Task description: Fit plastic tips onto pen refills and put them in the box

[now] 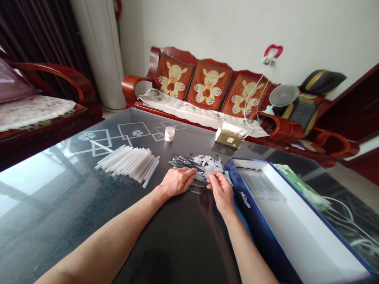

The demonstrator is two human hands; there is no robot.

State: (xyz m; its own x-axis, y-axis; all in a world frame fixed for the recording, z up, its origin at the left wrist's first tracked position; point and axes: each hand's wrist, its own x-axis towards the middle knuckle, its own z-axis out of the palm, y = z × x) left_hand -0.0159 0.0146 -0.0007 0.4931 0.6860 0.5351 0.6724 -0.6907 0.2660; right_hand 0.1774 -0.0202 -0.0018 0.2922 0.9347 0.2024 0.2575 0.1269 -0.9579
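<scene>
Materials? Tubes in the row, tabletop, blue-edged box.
The tubes look like translucent plastic, satin, with light showing through. The tabletop seems glossy glass, given its sharp reflections. The box is probably coated card: thin folded walls, smooth white inside.

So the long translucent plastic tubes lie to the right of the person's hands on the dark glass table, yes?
No: the long translucent plastic tubes lie left of the left hand and right hand, on the dark glass table, as the head view shows.

Small clear pieces [205,163] too tiny to identify (outlines blur together)
</scene>
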